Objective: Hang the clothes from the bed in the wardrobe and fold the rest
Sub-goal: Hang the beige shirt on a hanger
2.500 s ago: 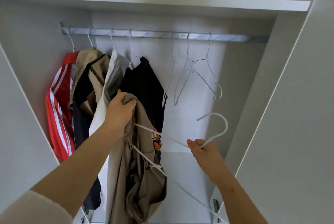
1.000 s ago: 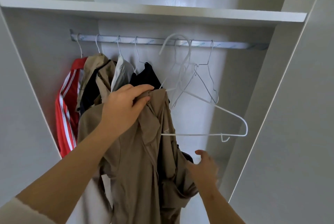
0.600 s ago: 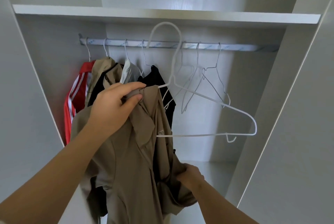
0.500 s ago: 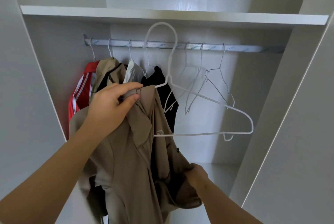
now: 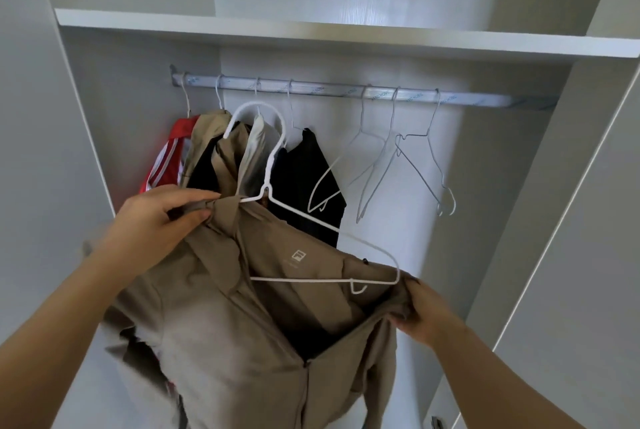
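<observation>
In front of the open wardrobe (image 5: 346, 44), a tan jacket (image 5: 242, 324) was held up below the rail (image 5: 346, 90), not hung yet. The left hand (image 5: 156, 224) pinched the collar and the near end of a white hanger (image 5: 311, 231). The right hand (image 5: 420, 310) gripped the jacket's open front edge, just under the hanger's far tip. The hands were well apart, each one tight on cloth.

The far arm of the hanger was bare and seemed to sit outside the shoulder. If the right hand pulled the cloth up without lining it up, the tip could poke the wrong way and miss the shoulder. Then the jacket would probably hang from one side and slide off. The left hand held collar and wire together, so a loose pinch could let the hanger tip over.

The hook (image 5: 256, 123) stood in front of the hung clothes (image 5: 221, 151) and under the rail. It could catch on them on the way up. The shelf (image 5: 346, 37) sat close above the rail, so there was little room to lift the hook over.

The best open room was on the rail between the black top (image 5: 308, 179) and the empty hangers (image 5: 398, 165). Those thin hangers could tangle with the white one. The right wall (image 5: 502, 186) closed that side in.
</observation>
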Tool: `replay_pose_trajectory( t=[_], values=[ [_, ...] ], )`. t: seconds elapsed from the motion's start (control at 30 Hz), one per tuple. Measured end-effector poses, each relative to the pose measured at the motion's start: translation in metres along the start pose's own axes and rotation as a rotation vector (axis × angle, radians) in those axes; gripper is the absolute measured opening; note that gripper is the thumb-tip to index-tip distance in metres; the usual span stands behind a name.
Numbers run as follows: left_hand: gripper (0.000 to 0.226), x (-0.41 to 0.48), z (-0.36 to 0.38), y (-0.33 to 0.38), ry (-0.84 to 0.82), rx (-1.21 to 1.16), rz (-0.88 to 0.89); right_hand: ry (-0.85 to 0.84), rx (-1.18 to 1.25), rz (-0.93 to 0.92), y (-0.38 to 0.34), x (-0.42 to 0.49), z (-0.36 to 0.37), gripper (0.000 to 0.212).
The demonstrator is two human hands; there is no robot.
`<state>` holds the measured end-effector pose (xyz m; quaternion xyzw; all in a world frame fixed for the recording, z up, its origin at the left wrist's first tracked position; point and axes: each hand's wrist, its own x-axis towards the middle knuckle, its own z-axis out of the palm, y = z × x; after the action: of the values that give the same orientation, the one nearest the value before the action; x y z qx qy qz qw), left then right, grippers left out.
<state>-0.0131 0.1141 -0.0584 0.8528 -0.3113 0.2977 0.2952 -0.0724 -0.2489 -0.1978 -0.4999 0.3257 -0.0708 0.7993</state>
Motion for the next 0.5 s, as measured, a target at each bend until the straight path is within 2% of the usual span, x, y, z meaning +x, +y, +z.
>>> replay_pose_trajectory(
  t=[0.13, 0.3, 0.4, 0.5],
  values=[
    [0.035, -0.001, 0.001, 0.002, -0.045, 0.097, 0.059, 0.001, 0.041, -0.013, -0.005, -0.006, 0.005, 0.015],
    [0.025, -0.005, 0.019, 0.021, -0.150, 0.150, 0.039, 0.002, -0.065, -0.137, -0.021, -0.023, 0.030, 0.015],
    [0.023, -0.012, 0.040, 0.036, -0.117, 0.190, -0.005, 0.054, -0.156, -0.230, -0.036, -0.043, 0.052, 0.024],
    [0.025, -0.020, 0.068, 0.050, -0.100, 0.147, -0.099, -0.055, -0.162, -0.253, -0.049, -0.072, 0.079, 0.020]
  ],
)
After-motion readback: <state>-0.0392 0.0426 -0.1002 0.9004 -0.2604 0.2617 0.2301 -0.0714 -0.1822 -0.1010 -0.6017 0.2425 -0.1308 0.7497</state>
